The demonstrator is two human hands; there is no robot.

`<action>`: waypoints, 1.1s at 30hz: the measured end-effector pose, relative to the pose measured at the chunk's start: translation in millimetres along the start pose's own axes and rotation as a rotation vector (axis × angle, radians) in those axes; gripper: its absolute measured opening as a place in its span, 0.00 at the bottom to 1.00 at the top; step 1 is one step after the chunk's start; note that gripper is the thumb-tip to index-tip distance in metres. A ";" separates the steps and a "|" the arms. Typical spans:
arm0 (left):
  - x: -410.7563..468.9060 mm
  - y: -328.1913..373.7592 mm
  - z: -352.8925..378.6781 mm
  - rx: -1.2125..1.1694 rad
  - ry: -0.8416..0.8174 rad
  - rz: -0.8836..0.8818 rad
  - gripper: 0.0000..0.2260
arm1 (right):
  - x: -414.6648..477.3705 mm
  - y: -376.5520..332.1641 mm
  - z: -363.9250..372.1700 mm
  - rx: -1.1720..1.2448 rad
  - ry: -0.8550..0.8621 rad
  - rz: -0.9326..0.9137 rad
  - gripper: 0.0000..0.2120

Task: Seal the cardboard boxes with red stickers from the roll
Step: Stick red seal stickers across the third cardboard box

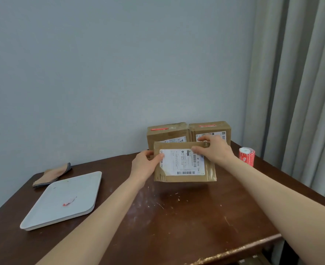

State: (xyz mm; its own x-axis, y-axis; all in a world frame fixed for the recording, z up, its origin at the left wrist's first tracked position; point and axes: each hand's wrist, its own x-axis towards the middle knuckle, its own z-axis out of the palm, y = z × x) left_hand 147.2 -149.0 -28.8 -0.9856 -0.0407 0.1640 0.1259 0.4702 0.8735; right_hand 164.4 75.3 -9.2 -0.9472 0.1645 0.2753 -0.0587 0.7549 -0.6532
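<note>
Dark brown wood of your desk (177,217) fills the lower frame, flecked with pale crumbs, and a grey curtain (301,92) hangs along its right side. On the left lies a white tray (43,213), turned corner-on to you. Against the wall two cardboard boxes stand touching, the left back box (167,133) and the right back box (211,129), each topped by a red sticker (159,129). Directly in front, hiding their lower faces, is the third box (184,178), upright with its white label (182,163) facing you. Your hands hold it: the left hand (145,165) grips its left edge, thumb on the label, and the right hand (215,150) grips the top right corner. Right of the boxes stands the red sticker roll (246,156), untouched. Behind the tray lies a folded cloth (52,175), and a small red scrap (69,201) sits on the tray.
</note>
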 end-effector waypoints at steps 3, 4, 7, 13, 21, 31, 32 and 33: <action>6.3 9.9 -6.6 -0.114 0.076 -0.054 0.20 | 6.6 -6.0 -3.5 0.136 0.078 0.059 0.23; 7.7 14.6 -10.1 -0.181 0.086 -0.074 0.20 | 9.2 -7.4 -4.9 0.213 0.119 0.106 0.22; 6.9 27.4 -18.9 -0.315 0.023 -0.098 0.13 | 14.3 -7.6 -7.4 0.450 0.194 0.259 0.17; 6.5 27.7 -26.8 -0.273 -0.147 -0.064 0.14 | 20.6 -4.9 -3.1 0.720 0.166 0.461 0.08; 12.8 21.4 -27.1 -0.338 -0.046 -0.059 0.11 | 15.9 -8.6 -9.1 1.000 -0.006 0.512 0.08; 29.7 15.4 -17.1 -0.265 0.075 -0.221 0.19 | 8.8 -6.8 7.3 0.708 -0.101 0.368 0.09; 29.0 14.5 -14.9 -0.267 0.058 -0.235 0.17 | 9.8 -5.7 10.5 0.670 -0.067 0.377 0.10; 27.9 13.6 -12.8 -0.265 0.043 -0.250 0.13 | 11.2 -4.5 13.6 0.633 -0.044 0.385 0.11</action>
State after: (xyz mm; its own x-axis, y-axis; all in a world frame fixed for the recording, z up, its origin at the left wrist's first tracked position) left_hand 122.9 -155.1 -6.4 -0.9848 -0.1647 -0.0553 -0.0877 0.1967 0.9765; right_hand 149.8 65.1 -12.7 -0.9485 0.3079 -0.0747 0.1217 0.1364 -0.9831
